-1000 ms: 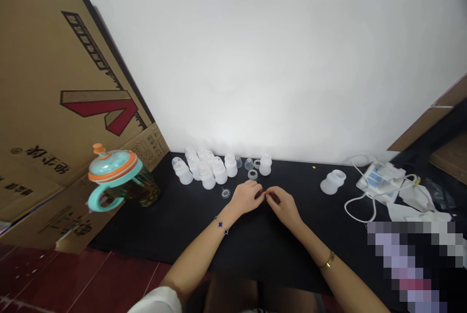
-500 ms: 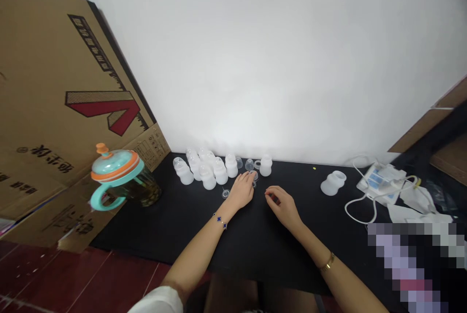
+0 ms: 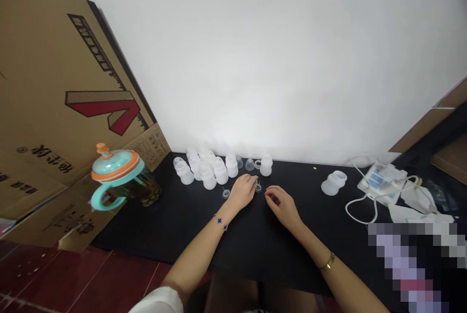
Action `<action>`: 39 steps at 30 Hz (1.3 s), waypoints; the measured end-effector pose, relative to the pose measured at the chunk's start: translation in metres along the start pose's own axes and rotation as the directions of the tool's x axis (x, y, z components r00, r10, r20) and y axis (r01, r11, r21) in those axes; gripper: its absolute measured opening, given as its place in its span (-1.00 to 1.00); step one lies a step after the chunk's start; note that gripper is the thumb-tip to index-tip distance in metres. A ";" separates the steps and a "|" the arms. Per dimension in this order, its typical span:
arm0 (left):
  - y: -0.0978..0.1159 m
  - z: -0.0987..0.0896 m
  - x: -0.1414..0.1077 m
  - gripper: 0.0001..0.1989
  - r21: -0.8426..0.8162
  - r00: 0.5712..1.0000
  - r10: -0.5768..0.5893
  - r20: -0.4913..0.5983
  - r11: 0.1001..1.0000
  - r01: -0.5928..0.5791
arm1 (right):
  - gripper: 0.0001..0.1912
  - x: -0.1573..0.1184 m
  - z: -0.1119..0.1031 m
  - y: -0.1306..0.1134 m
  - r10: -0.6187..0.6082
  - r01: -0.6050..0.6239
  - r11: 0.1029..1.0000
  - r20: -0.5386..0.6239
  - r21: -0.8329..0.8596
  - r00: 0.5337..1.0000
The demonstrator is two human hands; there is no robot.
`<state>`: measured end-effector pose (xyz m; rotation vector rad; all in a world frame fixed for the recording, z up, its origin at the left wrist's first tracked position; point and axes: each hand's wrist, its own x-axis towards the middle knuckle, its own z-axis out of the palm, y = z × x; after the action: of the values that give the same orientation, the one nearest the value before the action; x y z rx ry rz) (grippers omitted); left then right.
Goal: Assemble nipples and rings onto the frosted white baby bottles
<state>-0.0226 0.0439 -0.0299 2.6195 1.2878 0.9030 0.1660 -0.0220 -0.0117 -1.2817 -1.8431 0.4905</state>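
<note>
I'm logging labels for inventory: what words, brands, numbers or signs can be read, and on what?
No text reads clearly.
Cardboard box: Chinese characters, too blurred to quote; red angular logo, no letters on it.
Box's lower panel: print and symbols, too small.
White boxy item, blue patches: any print too small.

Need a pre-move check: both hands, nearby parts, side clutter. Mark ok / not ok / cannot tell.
1. Left hand at the small clear part by its fingertips: ok.
2. Grip on that part secure: cannot tell, fingers hide it.
3. Right hand free of any part: cannot tell, fingers curled.
4. Loose clear disc visible beside the left hand: ok.
5. Mug away from both hands: ok.
6. White cable away from the right hand: ok.
</note>
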 end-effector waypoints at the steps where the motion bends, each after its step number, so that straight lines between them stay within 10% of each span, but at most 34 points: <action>1: 0.000 0.001 0.000 -0.67 -0.010 1.000 0.010 0.003 1.000 -0.010 | -0.83 0.000 0.000 0.000 0.001 -0.001 1.000 0.002 0.001 1.000; 29: 0.037 -0.020 0.003 -0.82 -0.416 0.993 -0.105 -0.053 0.907 0.073 | -0.69 0.003 -0.002 0.008 0.167 -0.165 0.986 -0.148 0.029 0.975; 39: 0.025 -0.014 0.010 -0.67 -0.840 0.894 -0.432 0.116 0.437 0.320 | -0.59 0.002 -0.005 0.007 0.298 -0.245 0.940 -0.222 0.237 0.928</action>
<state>-0.0079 0.0323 -0.0059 1.4400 0.9882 1.1961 0.1738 -0.0182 -0.0126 -1.3948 -1.3703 0.6167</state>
